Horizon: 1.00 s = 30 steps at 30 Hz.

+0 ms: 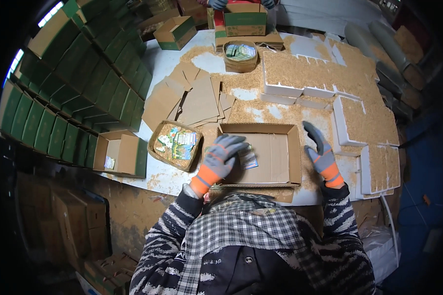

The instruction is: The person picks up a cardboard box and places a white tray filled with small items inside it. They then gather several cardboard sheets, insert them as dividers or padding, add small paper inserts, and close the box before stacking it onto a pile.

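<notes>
Checked cloth (241, 231), open brown carton (275, 152), blue-white card (250, 161) inside

Head fisheye: I watch through the left of two head-worn lenses, side by side.
Checked cloth (261, 230): nearest me, seen from above.
Open carton (273, 156): close below, mid-frame; I look steeply down into it.
Worktable (207, 62): my view runs forward across it.
Green carton stack (74, 83): bowed toward my left rim.

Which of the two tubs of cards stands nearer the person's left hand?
The tub just left of the left hand; the other tub stands far across the table.
</notes>
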Available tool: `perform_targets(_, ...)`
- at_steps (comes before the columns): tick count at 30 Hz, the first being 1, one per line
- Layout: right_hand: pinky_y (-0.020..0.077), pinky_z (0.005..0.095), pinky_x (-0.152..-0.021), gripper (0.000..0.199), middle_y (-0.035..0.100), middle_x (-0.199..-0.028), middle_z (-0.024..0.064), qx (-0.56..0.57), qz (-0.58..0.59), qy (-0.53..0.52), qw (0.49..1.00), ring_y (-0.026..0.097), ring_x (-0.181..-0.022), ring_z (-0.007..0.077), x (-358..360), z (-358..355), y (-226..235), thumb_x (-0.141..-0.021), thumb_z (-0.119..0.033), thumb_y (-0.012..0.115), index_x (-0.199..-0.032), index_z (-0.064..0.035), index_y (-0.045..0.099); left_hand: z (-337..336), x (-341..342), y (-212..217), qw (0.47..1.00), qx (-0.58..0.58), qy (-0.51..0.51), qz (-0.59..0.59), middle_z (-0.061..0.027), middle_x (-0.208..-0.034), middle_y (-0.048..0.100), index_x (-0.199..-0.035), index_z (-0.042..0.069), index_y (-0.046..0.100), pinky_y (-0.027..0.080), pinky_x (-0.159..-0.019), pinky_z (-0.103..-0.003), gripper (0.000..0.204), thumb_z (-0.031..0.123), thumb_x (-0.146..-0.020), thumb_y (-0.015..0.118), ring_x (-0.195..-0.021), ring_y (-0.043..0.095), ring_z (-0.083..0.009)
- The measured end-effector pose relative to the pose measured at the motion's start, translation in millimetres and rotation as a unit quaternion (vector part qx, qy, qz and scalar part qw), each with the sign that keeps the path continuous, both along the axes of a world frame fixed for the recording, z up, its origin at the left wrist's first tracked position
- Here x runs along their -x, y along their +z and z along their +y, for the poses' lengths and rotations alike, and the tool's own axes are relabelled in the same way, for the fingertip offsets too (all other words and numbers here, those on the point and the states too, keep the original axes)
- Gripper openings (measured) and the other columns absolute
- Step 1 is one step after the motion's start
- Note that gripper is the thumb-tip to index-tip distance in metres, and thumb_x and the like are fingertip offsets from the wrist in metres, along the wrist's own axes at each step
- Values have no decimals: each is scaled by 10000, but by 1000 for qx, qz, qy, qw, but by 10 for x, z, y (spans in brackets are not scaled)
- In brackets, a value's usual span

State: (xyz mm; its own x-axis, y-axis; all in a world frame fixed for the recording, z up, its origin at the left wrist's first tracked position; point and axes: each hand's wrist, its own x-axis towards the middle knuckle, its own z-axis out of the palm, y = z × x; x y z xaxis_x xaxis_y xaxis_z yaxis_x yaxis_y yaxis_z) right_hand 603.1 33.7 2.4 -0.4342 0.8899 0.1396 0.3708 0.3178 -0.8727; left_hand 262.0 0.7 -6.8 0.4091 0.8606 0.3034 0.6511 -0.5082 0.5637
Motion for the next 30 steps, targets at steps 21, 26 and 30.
perform_targets(21,451,353,-940,666,500,-1303,141,202,243,-35,948,519,-1138,245,974,-136,-556,-863,-119,604,-1444,-28,293,-451,646,-1430,843,187,172,-474,-175,-1298,547,-1395,25,407,405,-1011,-346,500,351,-1016,385,-1204,520,-271)
perform_targets(26,444,384,-934,333,492,-1292,217,-162,-24,46,985,551,-1095,335,1096,209,-920,-906,-140,546,-1219,-25,553,-869,2305,-419,790,-109,451,-401,-117,-1205,615,-1260,-11,547,428,-984,-306,344,2,-920,491,-1113,576,-197)
perform_targets(30,444,391,-944,424,500,-1285,193,-290,-18,44,956,544,-1107,297,2344,314,-502,-898,-121,561,-1305,-33,480,-1271,4271,-810,624,-314,683,-216,-122,-1264,536,-1231,2,541,353,-1052,-320,494,-97,-749,494,-1199,488,-231)
